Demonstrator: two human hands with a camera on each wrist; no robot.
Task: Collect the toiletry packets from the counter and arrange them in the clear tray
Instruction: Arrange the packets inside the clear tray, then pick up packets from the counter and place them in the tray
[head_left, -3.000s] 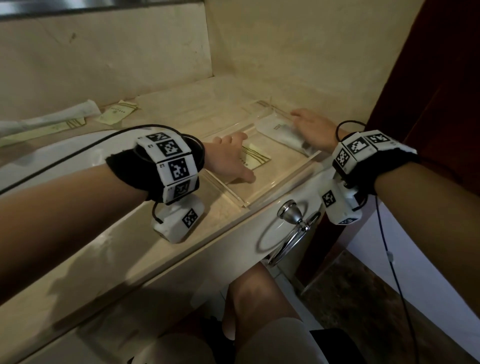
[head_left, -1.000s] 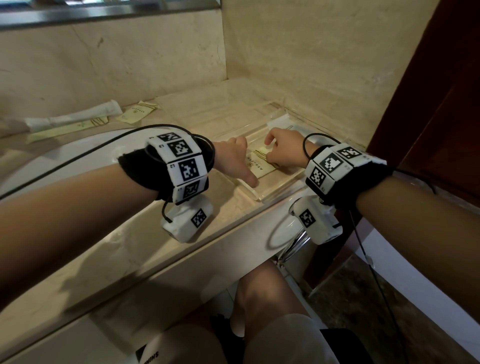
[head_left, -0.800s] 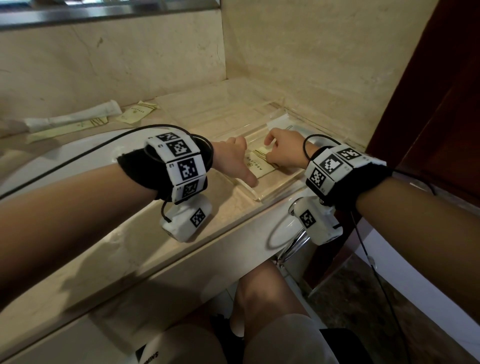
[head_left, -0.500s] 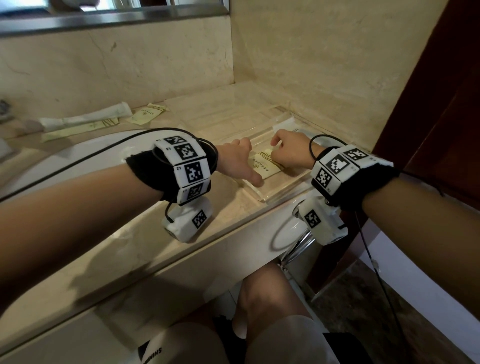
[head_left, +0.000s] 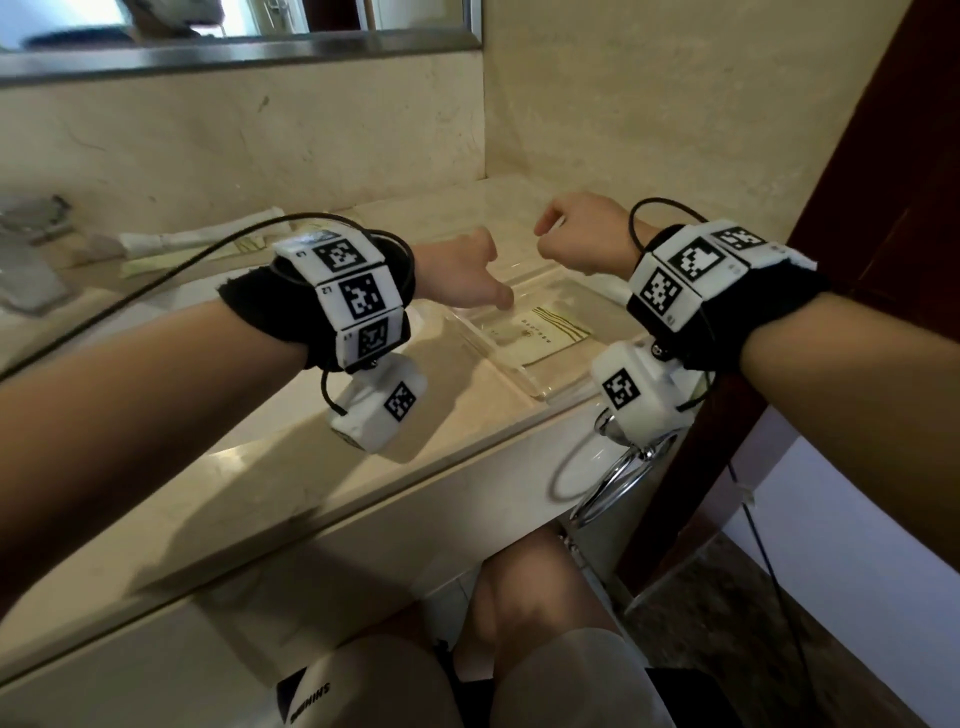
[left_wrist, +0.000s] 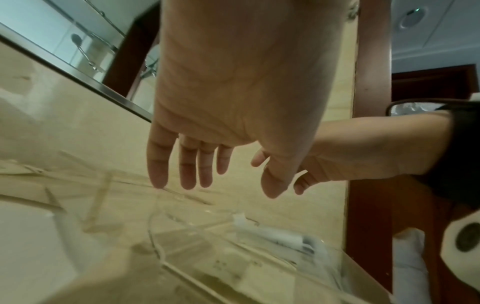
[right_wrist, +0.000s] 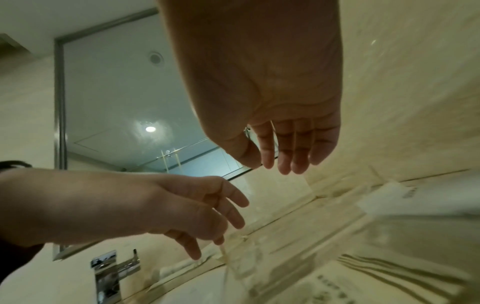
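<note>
above clear tray (head_left: 543, 387), two empty hands

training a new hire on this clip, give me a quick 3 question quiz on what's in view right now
1. True or false: the left hand holds a packet.
2. Where does the cream packet with green stripes lie? A) in the clear tray B) in the sink C) on the floor
3. Which packets are left to collect?

Key
1. False; both it and the right hand are empty, above the tray.
2. A
3. Those on the counter by the back wall, such as the long white packet.
</note>
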